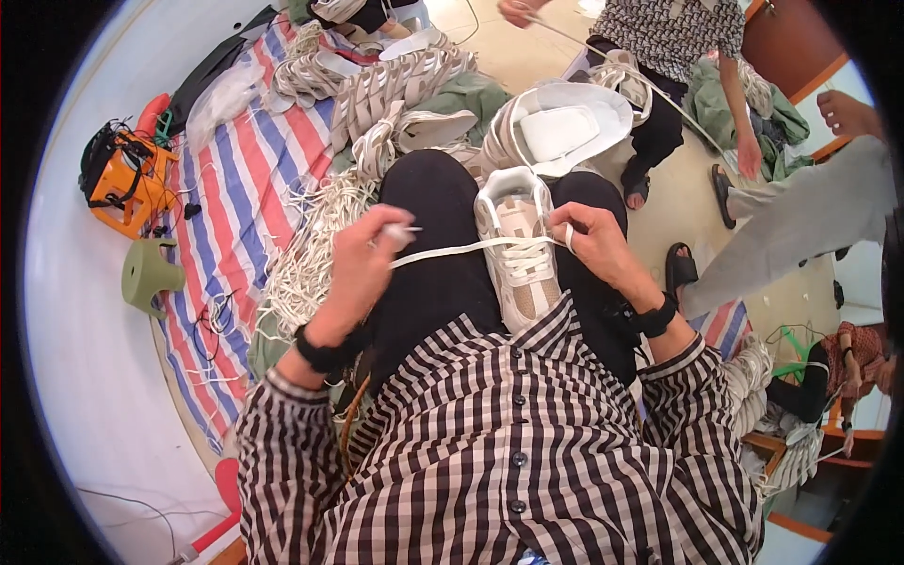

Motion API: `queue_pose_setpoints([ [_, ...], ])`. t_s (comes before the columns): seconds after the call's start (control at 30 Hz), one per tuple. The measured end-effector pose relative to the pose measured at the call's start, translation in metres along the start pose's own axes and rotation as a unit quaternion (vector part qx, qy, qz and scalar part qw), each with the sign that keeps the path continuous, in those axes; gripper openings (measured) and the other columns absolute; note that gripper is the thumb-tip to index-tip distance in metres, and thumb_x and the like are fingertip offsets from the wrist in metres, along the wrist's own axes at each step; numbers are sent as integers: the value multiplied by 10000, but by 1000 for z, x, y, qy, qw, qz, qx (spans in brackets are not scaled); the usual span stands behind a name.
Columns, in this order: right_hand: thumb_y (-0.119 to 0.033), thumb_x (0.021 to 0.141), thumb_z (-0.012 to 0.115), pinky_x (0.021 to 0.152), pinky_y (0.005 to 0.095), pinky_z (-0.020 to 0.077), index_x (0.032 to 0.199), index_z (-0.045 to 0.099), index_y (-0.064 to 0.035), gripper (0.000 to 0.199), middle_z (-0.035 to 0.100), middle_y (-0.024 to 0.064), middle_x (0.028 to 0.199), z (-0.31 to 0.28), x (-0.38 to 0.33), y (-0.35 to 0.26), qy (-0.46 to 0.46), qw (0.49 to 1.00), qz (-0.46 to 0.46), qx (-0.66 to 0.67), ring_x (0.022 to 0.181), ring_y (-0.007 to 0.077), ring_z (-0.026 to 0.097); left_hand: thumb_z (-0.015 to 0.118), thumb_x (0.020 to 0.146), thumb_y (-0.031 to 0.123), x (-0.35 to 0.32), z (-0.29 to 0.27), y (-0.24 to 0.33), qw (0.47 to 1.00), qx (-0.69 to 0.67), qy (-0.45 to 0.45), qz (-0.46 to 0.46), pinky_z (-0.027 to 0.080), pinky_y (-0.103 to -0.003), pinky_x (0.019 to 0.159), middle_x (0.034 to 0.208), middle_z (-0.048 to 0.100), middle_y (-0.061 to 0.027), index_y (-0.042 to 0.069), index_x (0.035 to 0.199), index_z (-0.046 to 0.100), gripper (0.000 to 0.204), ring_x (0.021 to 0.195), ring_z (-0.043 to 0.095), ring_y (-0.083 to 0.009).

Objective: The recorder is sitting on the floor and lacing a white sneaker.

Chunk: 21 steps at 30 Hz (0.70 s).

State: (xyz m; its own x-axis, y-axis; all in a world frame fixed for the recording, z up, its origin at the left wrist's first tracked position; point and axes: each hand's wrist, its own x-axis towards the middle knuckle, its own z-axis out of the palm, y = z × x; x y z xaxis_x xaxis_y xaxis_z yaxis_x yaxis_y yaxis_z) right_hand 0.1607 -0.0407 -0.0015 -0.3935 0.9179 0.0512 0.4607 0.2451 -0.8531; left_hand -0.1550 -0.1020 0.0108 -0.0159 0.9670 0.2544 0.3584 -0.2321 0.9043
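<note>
A beige and white sneaker [525, 293] rests between my thighs, its heel pointing away from me and its toe toward my shirt. White lace is threaded in rows across its front. From the eyelets a length of shoelace [447, 252] runs left to my left hand [365, 259], which is closed on it; the fingertips are slightly blurred. My right hand [603, 245], beside the shoe's right side, pinches another part of the lace, a short loop of which shows at the fingers.
Loose white laces [306, 250] lie heaped left of my legs on a striped sheet [221, 212]. Beyond my knees are stacked sneakers [386, 94] and a large pale shoe-shaped piece [562, 132]. A green stool [146, 276] and orange basket [127, 188] stand left. Other people are at the right.
</note>
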Motion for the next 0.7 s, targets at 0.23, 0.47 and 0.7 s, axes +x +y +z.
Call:
queue_pose_setpoints([
  [0.23, -57, 855, 627, 655, 214, 414, 889, 597, -4, 70, 582, -36, 765, 6, -2, -11, -7, 1000, -11, 8, 728, 41, 491, 516, 841, -3, 19, 76, 9, 992, 57, -109, -9, 464, -274, 638, 735, 621, -92, 3, 934, 601, 126, 676, 575, -116],
  [0.47, -47, 839, 613, 624, 250, 442, 872, 596, 10, 68, 608, 35, 717, 7, 2, -2, -8, 1000, -13, 13, 669, 88, 533, 519, 826, 4, 6, 78, 0, 989, 70, -125, 26, 447, -294, 577, 672, 605, -102, -11, 906, 588, 106, 597, 546, -136],
  [0.7, -52, 841, 616, 639, 257, 449, 869, 596, 11, 72, 611, 31, 724, 1, 11, -8, 0, 999, -34, 4, 687, 91, 544, 532, 822, 10, 12, 72, 8, 990, 71, -118, 1, 443, -274, 565, 663, 613, -91, -22, 899, 594, 104, 585, 545, -126],
])
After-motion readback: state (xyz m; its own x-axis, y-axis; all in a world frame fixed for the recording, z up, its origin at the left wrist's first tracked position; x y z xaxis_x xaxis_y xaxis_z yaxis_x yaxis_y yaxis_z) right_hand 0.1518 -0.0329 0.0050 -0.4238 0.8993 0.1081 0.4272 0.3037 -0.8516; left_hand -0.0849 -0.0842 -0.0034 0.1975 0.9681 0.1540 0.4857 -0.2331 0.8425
